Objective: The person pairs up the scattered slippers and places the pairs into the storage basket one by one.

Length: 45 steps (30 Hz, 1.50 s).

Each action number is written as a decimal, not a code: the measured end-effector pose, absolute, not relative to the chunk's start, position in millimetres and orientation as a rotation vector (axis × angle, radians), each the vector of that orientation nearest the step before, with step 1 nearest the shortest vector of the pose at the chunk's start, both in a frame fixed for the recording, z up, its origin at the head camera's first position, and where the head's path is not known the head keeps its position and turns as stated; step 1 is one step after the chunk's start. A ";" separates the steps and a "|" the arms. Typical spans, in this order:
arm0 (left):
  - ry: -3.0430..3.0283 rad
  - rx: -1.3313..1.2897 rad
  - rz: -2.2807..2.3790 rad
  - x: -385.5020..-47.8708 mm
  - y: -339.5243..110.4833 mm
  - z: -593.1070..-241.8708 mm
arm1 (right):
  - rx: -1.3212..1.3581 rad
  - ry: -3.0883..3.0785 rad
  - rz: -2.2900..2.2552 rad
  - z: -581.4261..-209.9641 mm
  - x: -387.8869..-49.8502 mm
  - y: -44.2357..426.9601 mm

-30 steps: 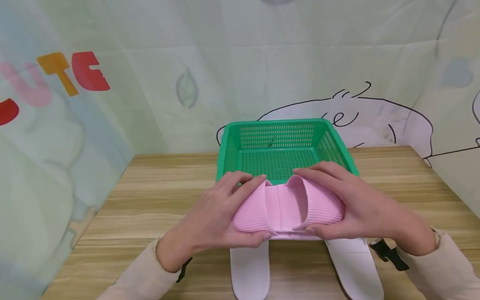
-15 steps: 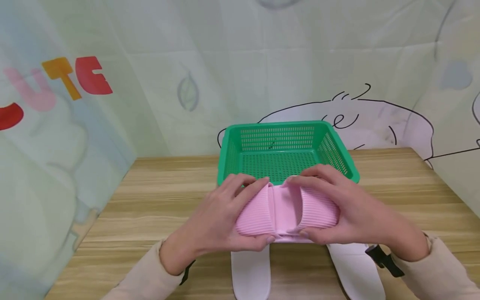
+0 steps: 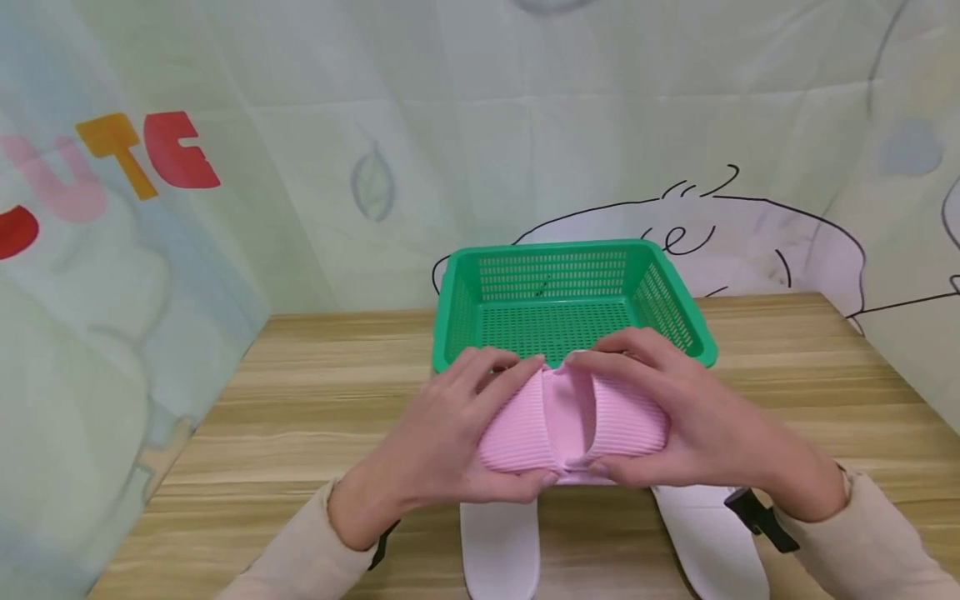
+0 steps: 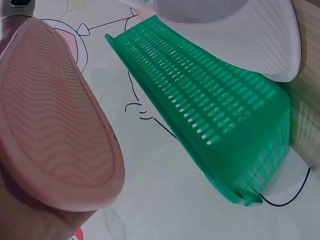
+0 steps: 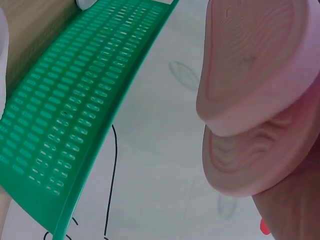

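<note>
Two pink ribbed slippers are held side by side above the table in the head view. My left hand (image 3: 450,433) grips the left pink slipper (image 3: 513,432), thumb below and fingers on top. With the same kind of grip, my right hand (image 3: 705,417) holds the right pink slipper (image 3: 632,421). Their inner edges are close together, with the opening between them facing me. One wavy-patterned pink sole (image 4: 60,115) fills the left side of the left wrist view. Overlapping pink soles (image 5: 245,60) show in the right wrist view.
Just beyond the hands stands a green perforated basket (image 3: 555,247) on the wooden table (image 3: 322,400). Two white slippers, one on the left (image 3: 500,550) and one on the right (image 3: 712,533), lie below the hands. A printed cloth (image 3: 300,167) hangs behind.
Both hands have moved nearer each other, bringing the pink slippers together and narrowing the gap between their ribbed parts. The basket and white slippers have stayed in place.
</note>
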State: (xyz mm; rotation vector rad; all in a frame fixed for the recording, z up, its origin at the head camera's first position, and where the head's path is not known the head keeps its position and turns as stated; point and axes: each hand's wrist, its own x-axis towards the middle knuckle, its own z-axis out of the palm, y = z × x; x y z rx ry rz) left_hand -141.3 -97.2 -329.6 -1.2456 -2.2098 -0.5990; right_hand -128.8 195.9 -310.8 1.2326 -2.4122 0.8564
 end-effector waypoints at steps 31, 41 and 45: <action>-2.120 -1.335 -0.415 -139.3 -98.9 -326.1 | 1.148 -2.407 0.761 -313.4 -126.0 209.6; -2.072 -1.329 -0.435 -140.1 -93.4 -325.6 | 1.132 -2.420 0.795 -313.4 -125.4 209.9; -2.049 -1.343 -0.430 -140.9 -89.9 -325.4 | 1.141 -2.418 0.794 -313.8 -126.0 207.3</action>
